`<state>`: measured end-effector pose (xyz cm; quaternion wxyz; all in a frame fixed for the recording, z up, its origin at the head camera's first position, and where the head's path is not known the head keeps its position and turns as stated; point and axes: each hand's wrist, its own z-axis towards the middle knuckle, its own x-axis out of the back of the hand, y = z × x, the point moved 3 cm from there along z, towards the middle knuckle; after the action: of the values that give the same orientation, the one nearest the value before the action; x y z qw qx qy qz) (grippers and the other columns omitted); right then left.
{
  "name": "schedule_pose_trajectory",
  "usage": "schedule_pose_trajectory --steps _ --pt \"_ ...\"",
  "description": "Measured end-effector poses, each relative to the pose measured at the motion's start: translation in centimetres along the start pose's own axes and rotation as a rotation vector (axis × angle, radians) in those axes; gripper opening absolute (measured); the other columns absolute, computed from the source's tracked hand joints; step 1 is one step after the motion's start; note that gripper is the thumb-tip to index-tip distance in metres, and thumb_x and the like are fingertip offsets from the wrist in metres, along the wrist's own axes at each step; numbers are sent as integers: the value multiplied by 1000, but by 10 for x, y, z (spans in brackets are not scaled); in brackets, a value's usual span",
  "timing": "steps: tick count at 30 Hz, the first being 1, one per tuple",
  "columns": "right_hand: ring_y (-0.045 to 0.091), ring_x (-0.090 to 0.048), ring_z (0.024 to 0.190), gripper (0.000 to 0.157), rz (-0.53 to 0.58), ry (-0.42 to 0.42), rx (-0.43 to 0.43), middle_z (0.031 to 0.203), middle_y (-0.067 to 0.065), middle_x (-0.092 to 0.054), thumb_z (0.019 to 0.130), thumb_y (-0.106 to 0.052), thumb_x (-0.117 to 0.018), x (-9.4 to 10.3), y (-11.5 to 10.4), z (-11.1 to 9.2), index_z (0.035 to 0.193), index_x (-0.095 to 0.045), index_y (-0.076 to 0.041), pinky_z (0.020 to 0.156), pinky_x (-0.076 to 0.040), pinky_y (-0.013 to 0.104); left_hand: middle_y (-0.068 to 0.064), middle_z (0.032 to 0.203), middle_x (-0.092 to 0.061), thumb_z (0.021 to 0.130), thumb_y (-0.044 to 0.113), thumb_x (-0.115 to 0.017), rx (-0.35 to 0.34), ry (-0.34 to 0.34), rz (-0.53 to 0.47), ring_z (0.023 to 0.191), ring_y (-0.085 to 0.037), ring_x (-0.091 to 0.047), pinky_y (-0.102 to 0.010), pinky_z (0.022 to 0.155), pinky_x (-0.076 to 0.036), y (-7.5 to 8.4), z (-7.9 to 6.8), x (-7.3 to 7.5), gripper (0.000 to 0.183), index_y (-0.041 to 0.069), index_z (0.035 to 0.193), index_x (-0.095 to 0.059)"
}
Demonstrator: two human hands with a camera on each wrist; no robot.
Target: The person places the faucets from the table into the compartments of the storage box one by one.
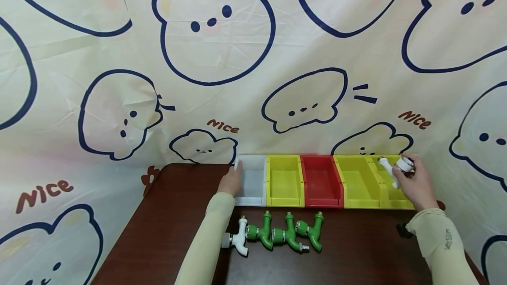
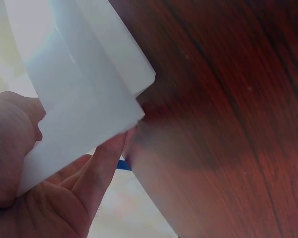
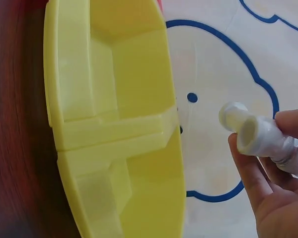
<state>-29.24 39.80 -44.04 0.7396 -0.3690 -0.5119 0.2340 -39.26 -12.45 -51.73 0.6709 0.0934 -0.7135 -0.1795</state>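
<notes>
My left hand is at the left end of the row of bins and grips the side wall of the white bin. In the left wrist view the thumb lies on one side of the bin and the fingers on the other. A white plastic faucet is pinched in my right hand, over the rightmost yellow bin. In the right wrist view, thumb and fingertips hold the faucet beside the bin's far edge, its opening facing the camera.
Between the white bin and the right end stand a yellow bin, a red bin and another yellow bin. Nearer on the brown table lie a white faucet and three green faucets. A patterned cloth hangs behind.
</notes>
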Motion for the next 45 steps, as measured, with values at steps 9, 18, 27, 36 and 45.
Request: schedule_pose_trajectory --steps 9,18,27,36,45 --pt "50 -43 129 61 -52 0 -70 152 39 -36 105 -13 -52 1 15 11 158 -26 5 100 -43 64 -29 153 -44 95 -6 -64 -1 6 3 71 -28 -58 -45 75 -54 -1 3 -1 84 15 166 -24" --pt "53 -41 132 60 -49 6 -103 151 41 -35 106 -12 -49 2 38 19 156 -24 10 100 -40 66 -30 155 -41 95 -7 -62 -4 -2 -28 73 -29 -58 -45 75 -53 0 -2 -1 84 15 166 -24" --pt "56 -39 133 63 -61 -18 -126 153 44 -31 105 -9 -50 -3 45 24 157 -20 12 106 -38 69 -29 153 -43 93 -7 -65 8 14 -14 74 -29 -57 -45 76 -54 0 -2 0 85 14 166 -26" --pt "59 -35 138 64 -77 -32 -167 156 44 -26 106 -8 -47 -9 52 26 159 -16 11 110 -34 71 -29 153 -44 94 -7 -64 5 10 -13 73 -28 -57 -44 75 -53 -1 -1 -1 85 15 166 -25" --pt "61 -33 138 67 -99 -71 -148 156 45 -24 106 -10 -48 -14 59 27 158 -14 13 109 -32 72 -29 149 -47 92 -6 -68 -5 32 6 70 -27 -56 -43 72 -53 0 -1 -1 86 14 165 -27"
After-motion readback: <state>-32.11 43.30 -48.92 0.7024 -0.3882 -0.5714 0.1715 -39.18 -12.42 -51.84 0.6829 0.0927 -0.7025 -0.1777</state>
